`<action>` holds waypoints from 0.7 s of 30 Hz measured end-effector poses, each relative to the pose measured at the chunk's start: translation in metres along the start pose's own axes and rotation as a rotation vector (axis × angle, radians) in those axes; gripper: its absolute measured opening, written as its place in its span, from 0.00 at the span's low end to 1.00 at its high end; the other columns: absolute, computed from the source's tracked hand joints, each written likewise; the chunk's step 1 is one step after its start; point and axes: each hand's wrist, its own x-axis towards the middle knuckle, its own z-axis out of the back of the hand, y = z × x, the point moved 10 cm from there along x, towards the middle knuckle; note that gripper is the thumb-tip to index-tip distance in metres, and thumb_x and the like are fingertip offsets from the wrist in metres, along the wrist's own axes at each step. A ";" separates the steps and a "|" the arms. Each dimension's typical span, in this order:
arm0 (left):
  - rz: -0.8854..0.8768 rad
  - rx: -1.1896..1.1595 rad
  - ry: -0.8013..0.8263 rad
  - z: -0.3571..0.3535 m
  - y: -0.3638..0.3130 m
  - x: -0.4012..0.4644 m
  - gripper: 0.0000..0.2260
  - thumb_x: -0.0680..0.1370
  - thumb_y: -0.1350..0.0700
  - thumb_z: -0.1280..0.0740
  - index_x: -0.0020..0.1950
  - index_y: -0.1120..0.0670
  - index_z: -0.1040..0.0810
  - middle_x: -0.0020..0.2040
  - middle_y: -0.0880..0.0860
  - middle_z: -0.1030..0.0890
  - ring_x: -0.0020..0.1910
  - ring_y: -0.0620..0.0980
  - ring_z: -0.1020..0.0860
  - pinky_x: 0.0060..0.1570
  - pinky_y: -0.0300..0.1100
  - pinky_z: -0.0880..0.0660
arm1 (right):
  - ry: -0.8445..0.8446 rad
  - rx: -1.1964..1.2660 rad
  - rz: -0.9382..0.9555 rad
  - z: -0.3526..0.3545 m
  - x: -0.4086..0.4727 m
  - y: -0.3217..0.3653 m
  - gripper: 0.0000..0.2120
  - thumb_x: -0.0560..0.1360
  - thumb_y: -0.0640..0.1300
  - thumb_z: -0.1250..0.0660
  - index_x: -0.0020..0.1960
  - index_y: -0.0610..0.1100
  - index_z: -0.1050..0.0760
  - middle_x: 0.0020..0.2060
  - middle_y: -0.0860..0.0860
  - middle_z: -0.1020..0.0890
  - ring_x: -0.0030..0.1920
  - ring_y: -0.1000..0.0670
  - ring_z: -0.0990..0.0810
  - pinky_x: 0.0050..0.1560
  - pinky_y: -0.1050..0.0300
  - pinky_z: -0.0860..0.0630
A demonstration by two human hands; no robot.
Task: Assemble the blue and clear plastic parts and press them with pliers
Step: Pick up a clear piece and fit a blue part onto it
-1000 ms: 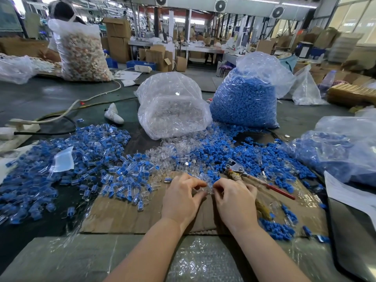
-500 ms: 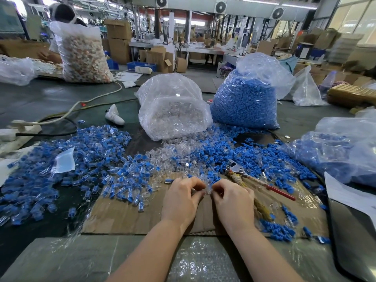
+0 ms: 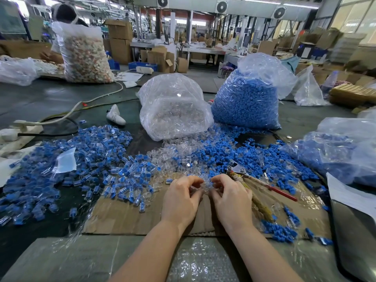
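Both hands have barely shifted: left hand and right hand fingers pinch a small clear part together.

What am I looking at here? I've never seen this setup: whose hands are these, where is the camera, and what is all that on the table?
No machine here: a person's two bare hands, filmed by a camera worn on the head, looking forward and down. The left hand and right hand meet over a cardboard sheet, fingers curled around small clear plastic parts; exactly what each pinches is hard to see. Red-handled pliers lie unheld to the right. Assembled blue-and-clear pieces are heaped on the left, loose blue parts ahead. Behind stand a bag of clear parts and a bag of blue parts.
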 end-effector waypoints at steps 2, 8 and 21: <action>0.008 -0.042 -0.001 0.001 0.000 0.000 0.06 0.73 0.55 0.29 0.49 0.47 0.19 0.43 0.43 0.22 0.43 0.43 0.24 0.48 0.41 0.24 | -0.018 0.051 0.022 0.004 0.000 0.004 0.07 0.76 0.47 0.34 0.54 0.52 0.25 0.46 0.57 0.19 0.52 0.53 0.25 0.51 0.58 0.43; 0.071 -0.158 -0.023 0.009 0.005 0.000 0.10 0.72 0.59 0.28 0.39 0.43 0.23 0.40 0.43 0.21 0.38 0.38 0.24 0.39 0.27 0.29 | 0.016 0.151 0.087 0.004 0.000 0.021 0.10 0.74 0.42 0.32 0.54 0.49 0.23 0.46 0.55 0.18 0.52 0.52 0.23 0.57 0.54 0.34; 0.193 -0.301 -0.174 0.023 0.021 -0.003 0.08 0.73 0.60 0.29 0.40 0.46 0.21 0.37 0.43 0.19 0.38 0.36 0.22 0.38 0.23 0.29 | 0.168 -0.074 0.318 -0.022 -0.015 0.044 0.10 0.77 0.54 0.41 0.54 0.57 0.22 0.48 0.58 0.24 0.52 0.54 0.29 0.53 0.57 0.43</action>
